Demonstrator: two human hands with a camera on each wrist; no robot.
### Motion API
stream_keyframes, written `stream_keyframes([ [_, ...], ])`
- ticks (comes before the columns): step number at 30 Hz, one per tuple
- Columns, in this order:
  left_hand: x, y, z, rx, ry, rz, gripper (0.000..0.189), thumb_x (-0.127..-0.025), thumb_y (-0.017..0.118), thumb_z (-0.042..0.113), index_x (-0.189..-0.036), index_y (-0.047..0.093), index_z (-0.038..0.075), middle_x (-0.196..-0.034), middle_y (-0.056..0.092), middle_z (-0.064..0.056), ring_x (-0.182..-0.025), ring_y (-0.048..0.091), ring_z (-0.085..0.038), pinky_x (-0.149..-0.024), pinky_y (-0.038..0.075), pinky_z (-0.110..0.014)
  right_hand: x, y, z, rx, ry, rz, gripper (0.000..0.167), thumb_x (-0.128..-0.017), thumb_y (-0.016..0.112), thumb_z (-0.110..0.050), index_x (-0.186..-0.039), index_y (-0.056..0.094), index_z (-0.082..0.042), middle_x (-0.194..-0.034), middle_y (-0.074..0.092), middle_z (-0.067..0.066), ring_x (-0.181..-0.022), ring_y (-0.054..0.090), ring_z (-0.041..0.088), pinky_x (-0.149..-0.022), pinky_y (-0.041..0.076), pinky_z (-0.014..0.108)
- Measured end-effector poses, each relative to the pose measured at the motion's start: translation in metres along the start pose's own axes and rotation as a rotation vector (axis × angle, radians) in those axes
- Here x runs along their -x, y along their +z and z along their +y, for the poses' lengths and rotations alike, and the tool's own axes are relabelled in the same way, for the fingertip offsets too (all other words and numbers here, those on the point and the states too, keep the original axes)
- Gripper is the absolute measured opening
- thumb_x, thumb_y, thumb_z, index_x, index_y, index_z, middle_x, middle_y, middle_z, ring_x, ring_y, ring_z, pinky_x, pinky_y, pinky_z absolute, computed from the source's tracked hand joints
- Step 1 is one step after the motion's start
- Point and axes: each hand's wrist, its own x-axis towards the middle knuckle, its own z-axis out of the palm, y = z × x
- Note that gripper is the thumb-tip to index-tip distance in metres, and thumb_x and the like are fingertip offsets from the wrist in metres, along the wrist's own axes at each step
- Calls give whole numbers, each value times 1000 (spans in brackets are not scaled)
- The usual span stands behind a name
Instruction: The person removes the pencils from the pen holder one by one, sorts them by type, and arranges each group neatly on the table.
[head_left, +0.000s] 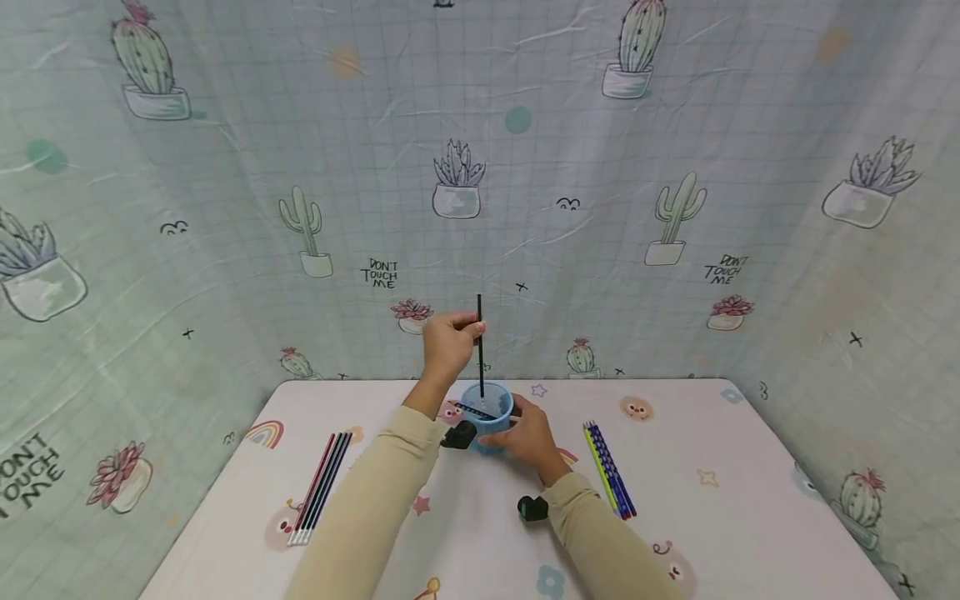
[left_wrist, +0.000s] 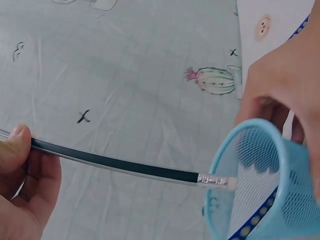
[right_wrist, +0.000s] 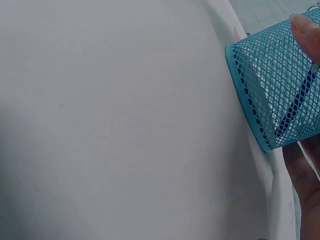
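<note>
My left hand (head_left: 448,342) pinches a black pencil (head_left: 481,358) near its upper end and holds it upright. The pencil's silver ferrule and white eraser (left_wrist: 231,183) point down, right at the mouth of a light-blue mesh pencil cup (head_left: 489,428). My right hand (head_left: 534,435) grips the cup from its right side, thumb and fingers around the wall. Inside leans a blue dotted pencil (left_wrist: 256,216), which also shows through the mesh in the right wrist view. The cup's base (right_wrist: 248,102) is at the white tabletop.
Left of my arms lies a row of several pencils (head_left: 322,483), dark ones and a red one, erasers nearest me. On the right lie several blue dotted pencils (head_left: 611,471) beside a yellow-green one. A cactus-print cloth (head_left: 517,250) hangs behind the table (head_left: 750,500).
</note>
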Motion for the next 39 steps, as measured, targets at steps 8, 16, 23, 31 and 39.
stream_keyframes([
  [8,-12,-43,1,1,-69,-46,26,-96,74,4,-120,75,-5,-116,75,-24,-94,76,-23,-82,65,-31,2,2,-2,-13,40,3,91,-63,102,-20,-142,59,-4,-137,70,13,-129,65,34,-111,52,55],
  [16,-16,-88,-8,-82,-165,-56,29,-98,71,6,-125,72,-5,-123,71,-22,-95,72,-18,-80,64,-27,1,0,-3,-24,48,-22,92,-64,102,-22,-143,59,-5,-138,69,13,-128,65,35,-111,53,54],
  [23,-15,-120,-23,-153,-250,-80,30,-100,69,8,-126,71,-6,-127,68,-23,-100,70,-23,-89,64,-33,-2,-1,-1,-28,59,-12,93,-63,102,-20,-144,58,-5,-138,69,13,-128,66,35,-111,53,53],
  [31,-6,-151,-53,-236,-340,-103,30,-101,66,6,-127,68,-9,-132,64,-25,-99,70,-21,-82,64,-28,-2,-1,-3,-3,49,-13,94,-64,102,-19,-145,57,-3,-137,69,15,-128,66,36,-110,53,54],
  [39,10,-173,-87,-312,-374,-99,24,-98,70,4,-117,70,-11,-115,71,-24,-84,70,-13,-71,63,-23,-3,0,-3,2,72,-15,94,-64,102,-19,-146,57,-5,-139,69,14,-131,64,35,-113,51,53],
])
